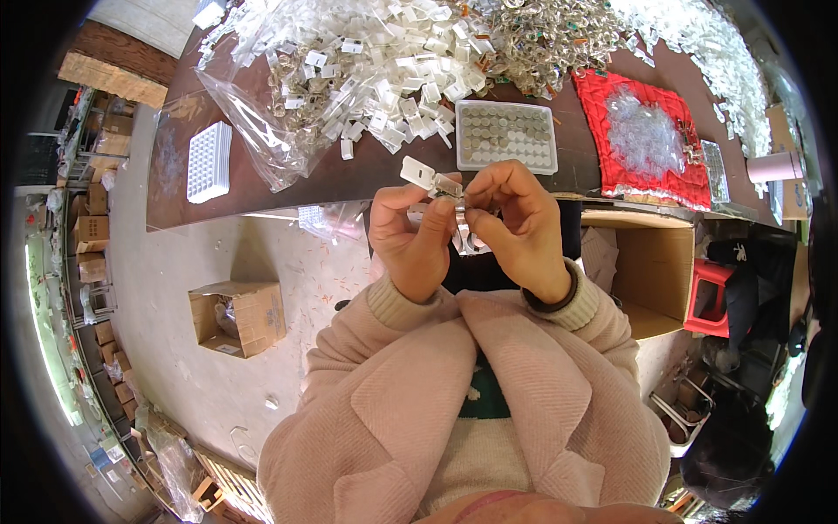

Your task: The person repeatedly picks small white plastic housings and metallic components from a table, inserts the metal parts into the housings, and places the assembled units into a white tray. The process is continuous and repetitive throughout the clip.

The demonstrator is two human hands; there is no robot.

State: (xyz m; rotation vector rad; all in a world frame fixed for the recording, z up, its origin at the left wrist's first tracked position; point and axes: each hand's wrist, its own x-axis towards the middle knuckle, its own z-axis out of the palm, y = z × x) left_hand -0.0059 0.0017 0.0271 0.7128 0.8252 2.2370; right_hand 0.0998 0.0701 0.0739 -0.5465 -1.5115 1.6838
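Observation:
Just past the table's front edge, my left hand (410, 240) and my right hand (522, 236) meet over a small silvery metal band (460, 214), which looks like a watch bracelet. A white plastic tag (417, 172) with a dark slot sticks up from its upper end. My left thumb and fingers pinch the piece near the tag. From the other side, my right thumb and forefinger close on the band; its exact shape is partly hidden by the fingers. Right beyond my hands lies a clear tray (506, 131) with rows of small round discs.
White tagged pieces (410, 79) lie heaped on the dark table (253, 188), beside a heap of metal pieces (550, 39). A red cloth (685, 179) bears clear plastic bits. White gridded trays (209, 162) sit at left. Cardboard boxes (262, 319) (655, 275) stand below the table.

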